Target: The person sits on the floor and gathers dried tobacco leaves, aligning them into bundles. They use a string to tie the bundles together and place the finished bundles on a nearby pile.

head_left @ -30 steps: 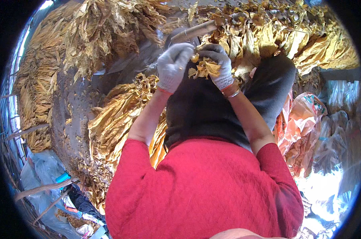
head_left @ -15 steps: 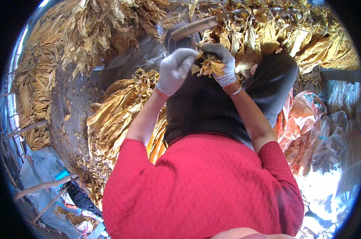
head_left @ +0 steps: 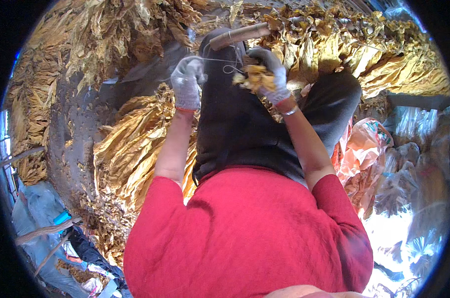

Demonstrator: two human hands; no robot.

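My left hand, in a white knit glove, is closed on a thin string. The string runs taut toward my right hand, with a small loop hanging under it. My gloved right hand, dark at the fingers, grips a small bunch of dried leaves by the stem end, above my dark trousers. Just beyond both hands lies a wooden stick, its near end over my knee. Yellow-brown leaves hang in a row along the stick's right part.
A pile of long dried leaves lies beside my left leg. More leaves are heaped at the far left. Crumpled orange plastic and clear plastic lie at the right. Branches and blue plastic sheeting are at the lower left.
My left hand has moved left, away from my right hand, drawing the string out between them. My right hand still holds the leaf bunch. The view has shifted slightly.
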